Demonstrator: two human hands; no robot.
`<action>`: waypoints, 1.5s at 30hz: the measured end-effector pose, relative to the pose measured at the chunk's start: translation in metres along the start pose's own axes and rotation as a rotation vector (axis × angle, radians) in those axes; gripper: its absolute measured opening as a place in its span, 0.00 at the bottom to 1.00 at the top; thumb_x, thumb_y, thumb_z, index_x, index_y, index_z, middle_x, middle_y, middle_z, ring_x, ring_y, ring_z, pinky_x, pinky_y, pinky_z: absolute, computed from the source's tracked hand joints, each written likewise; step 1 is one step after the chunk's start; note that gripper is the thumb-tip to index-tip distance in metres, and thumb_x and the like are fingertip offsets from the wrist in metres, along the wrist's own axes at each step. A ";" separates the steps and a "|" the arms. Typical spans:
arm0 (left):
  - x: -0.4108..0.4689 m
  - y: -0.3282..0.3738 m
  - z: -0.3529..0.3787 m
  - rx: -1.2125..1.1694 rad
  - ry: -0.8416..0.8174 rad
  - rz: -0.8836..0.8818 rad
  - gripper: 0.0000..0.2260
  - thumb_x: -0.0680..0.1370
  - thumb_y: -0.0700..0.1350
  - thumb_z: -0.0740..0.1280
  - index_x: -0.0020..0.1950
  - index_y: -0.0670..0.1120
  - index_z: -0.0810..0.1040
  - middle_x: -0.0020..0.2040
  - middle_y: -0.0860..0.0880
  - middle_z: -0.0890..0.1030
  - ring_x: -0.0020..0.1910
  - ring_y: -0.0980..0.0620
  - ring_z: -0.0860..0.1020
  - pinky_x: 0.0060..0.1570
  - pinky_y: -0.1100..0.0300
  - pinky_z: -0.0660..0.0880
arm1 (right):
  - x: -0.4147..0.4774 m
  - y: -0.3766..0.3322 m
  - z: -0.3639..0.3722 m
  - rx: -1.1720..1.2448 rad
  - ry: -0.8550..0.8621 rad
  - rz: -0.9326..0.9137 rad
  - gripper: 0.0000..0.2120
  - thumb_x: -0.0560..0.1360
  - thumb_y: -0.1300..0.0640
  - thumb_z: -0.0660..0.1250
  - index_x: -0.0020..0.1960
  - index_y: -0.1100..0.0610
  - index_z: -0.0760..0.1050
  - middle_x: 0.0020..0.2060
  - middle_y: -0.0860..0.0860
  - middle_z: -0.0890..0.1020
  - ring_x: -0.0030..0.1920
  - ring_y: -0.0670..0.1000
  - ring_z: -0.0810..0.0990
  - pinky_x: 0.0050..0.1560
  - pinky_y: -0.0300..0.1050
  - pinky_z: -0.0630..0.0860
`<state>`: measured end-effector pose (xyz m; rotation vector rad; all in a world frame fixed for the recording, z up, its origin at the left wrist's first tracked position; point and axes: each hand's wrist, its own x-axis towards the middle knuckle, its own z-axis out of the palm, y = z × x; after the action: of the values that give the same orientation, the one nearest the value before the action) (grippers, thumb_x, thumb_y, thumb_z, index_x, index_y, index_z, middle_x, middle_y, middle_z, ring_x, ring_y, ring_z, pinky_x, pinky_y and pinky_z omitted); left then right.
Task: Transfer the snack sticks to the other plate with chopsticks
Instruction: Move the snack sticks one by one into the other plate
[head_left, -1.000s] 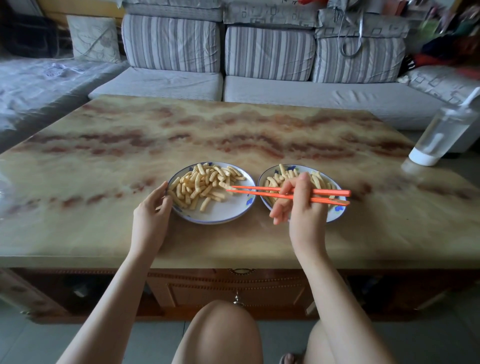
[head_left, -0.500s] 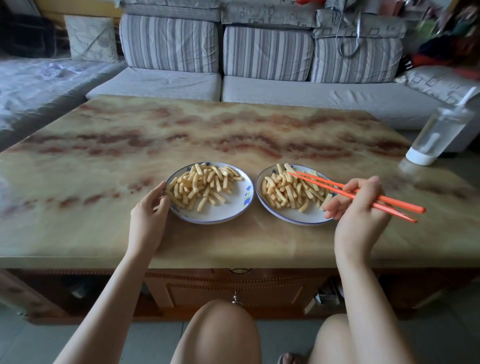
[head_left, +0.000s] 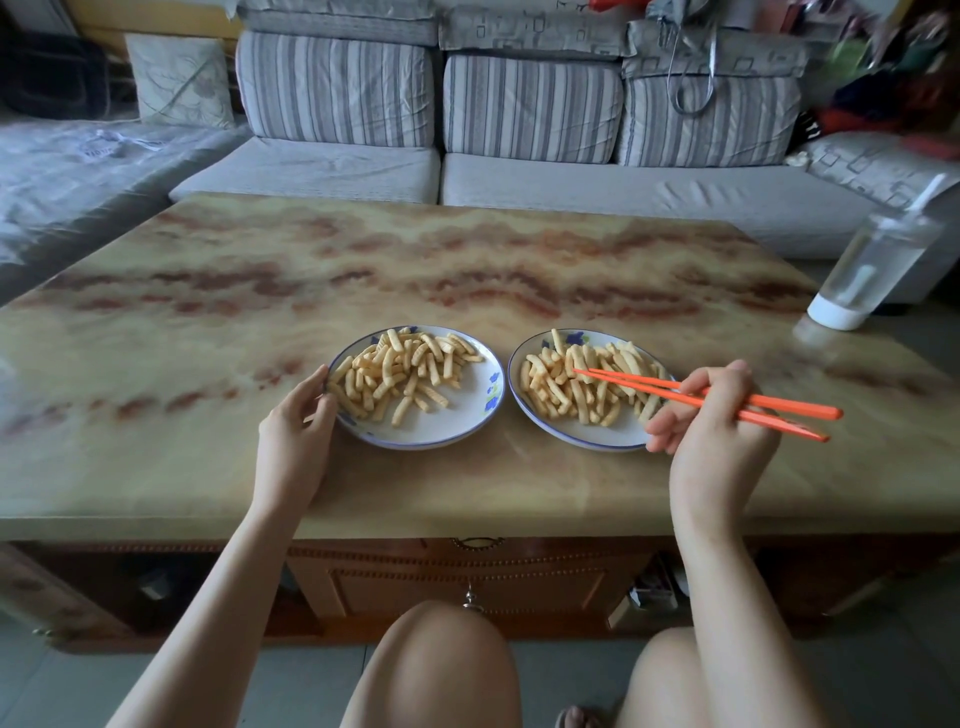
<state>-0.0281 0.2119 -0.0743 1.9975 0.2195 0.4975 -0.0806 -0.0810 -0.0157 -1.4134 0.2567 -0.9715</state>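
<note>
Before sofa (head_left: 519, 182): two plates (head_left: 467, 410), two chopsticks (head_left: 649, 384)

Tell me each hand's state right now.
Left hand: open, fingertips touching the left plate at its rim.
Right hand: gripping the orange chopsticks.

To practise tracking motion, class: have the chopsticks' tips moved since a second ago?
Yes. The chopsticks moved right: their tips were over the left plate and now lie over the right plate.
</note>
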 end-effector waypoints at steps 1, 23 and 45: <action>0.000 0.000 0.000 0.001 0.001 0.001 0.17 0.79 0.41 0.62 0.68 0.46 0.74 0.62 0.50 0.78 0.55 0.63 0.71 0.52 0.72 0.64 | 0.000 0.000 -0.001 0.006 -0.002 -0.004 0.19 0.82 0.54 0.52 0.38 0.63 0.69 0.23 0.64 0.73 0.18 0.52 0.70 0.22 0.36 0.65; 0.002 -0.004 0.002 0.001 0.016 0.006 0.17 0.79 0.41 0.62 0.68 0.46 0.74 0.61 0.50 0.78 0.54 0.62 0.72 0.42 0.85 0.62 | -0.038 0.004 0.050 0.023 -0.568 0.112 0.20 0.83 0.53 0.52 0.36 0.57 0.71 0.20 0.60 0.74 0.19 0.56 0.70 0.21 0.38 0.66; 0.001 -0.002 0.001 -0.014 0.014 -0.008 0.17 0.79 0.41 0.62 0.68 0.47 0.74 0.63 0.51 0.78 0.55 0.64 0.71 0.50 0.74 0.64 | -0.006 -0.012 0.007 0.092 -0.052 0.053 0.20 0.84 0.55 0.50 0.35 0.57 0.67 0.18 0.52 0.72 0.18 0.50 0.70 0.21 0.35 0.65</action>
<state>-0.0267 0.2124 -0.0764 1.9796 0.2317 0.5067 -0.0847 -0.0706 -0.0053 -1.3397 0.2071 -0.8912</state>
